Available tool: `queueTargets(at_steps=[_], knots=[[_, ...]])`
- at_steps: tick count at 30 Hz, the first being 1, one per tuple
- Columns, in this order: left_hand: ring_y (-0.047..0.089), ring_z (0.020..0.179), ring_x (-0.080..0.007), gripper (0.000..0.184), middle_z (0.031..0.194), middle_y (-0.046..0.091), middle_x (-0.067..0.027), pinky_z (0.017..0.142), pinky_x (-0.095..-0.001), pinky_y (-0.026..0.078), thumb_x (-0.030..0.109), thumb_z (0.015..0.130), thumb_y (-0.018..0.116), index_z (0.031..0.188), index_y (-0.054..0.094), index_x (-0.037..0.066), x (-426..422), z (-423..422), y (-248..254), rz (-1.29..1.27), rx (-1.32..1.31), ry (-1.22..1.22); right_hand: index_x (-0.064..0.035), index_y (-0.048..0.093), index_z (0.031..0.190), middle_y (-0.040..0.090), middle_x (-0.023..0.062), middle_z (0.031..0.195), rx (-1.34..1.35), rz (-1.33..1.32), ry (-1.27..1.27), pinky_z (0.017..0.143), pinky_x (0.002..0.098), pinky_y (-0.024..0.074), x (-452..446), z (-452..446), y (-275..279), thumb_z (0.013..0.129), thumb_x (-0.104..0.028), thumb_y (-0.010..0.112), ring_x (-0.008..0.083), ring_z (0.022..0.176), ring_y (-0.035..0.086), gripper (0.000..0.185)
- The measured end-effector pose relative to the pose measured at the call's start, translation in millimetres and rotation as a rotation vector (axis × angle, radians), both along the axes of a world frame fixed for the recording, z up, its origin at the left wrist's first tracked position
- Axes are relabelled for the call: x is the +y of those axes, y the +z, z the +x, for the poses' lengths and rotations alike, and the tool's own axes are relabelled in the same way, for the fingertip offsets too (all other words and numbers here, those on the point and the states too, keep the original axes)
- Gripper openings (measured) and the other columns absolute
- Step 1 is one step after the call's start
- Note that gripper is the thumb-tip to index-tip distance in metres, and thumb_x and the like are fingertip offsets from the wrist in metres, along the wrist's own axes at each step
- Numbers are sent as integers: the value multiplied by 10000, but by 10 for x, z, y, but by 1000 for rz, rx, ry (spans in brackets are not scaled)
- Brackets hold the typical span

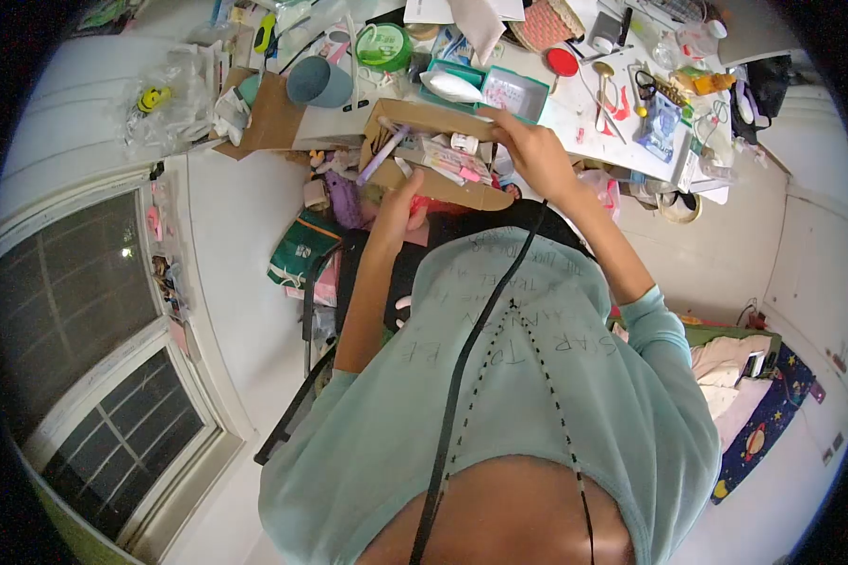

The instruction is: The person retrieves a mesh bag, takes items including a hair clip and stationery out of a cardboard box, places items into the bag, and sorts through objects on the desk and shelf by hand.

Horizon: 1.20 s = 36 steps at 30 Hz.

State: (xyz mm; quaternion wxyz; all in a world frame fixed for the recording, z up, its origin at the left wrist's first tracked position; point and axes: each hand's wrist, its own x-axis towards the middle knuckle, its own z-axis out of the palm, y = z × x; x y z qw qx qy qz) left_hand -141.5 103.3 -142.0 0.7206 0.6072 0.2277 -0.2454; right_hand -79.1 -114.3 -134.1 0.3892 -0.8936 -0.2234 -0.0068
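Observation:
A brown cardboard box (457, 195) is tilted toward me at the desk's near edge, its open top showing what is inside. My left hand (403, 205) grips its near left side, the thumb on the rim and the other fingers mostly hidden. Around the far right corner of the box, my right hand (535, 158) has its fingers closed. Inside lie a purple pen-like stick (383, 155), a small white roll (464, 142), a pink-capped item (468, 174) and pink-and-white packets (440, 153). Smaller contents are hard to make out.
On the cluttered desk stand a grey-blue cup (318, 83), a green round tub (383, 47) and a teal open box (518, 96). A red round lid (562, 62) and a gold spoon (604, 73) lie right. A green bag (301, 250) hangs below left, beside a chair.

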Motion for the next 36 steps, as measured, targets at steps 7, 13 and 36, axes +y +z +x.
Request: queueTargets(at_steps=[7, 13, 36], knots=[[343, 403, -30, 296, 536, 422, 57, 352, -171, 208, 393, 782, 549, 724, 525, 104, 147, -1, -73, 172, 76, -2, -76, 511, 981, 586, 150, 772, 115, 215, 118, 607, 372, 461, -15, -68, -55, 754, 5, 446, 307, 702, 581, 250], [363, 455, -8, 250, 597, 455, 56, 375, -142, 213, 328, 754, 603, 845, 535, 106, 16, -21, 42, 169, 86, 14, 5, 567, 927, 564, 170, 980, 80, 189, 263, 790, 362, 432, -13, -83, -136, 615, 28, 465, 325, 871, 549, 329], [285, 406, -63, 371, 462, 347, 55, 396, -229, 180, 404, 817, 443, 562, 441, 136, -1131, 11, -98, 55, 199, -458, -32, 490, 836, 396, 144, 1205, 11, -126, 51, 842, 400, 382, -1010, -574, 137, 544, -167, 632, 313, 1073, 410, 352]])
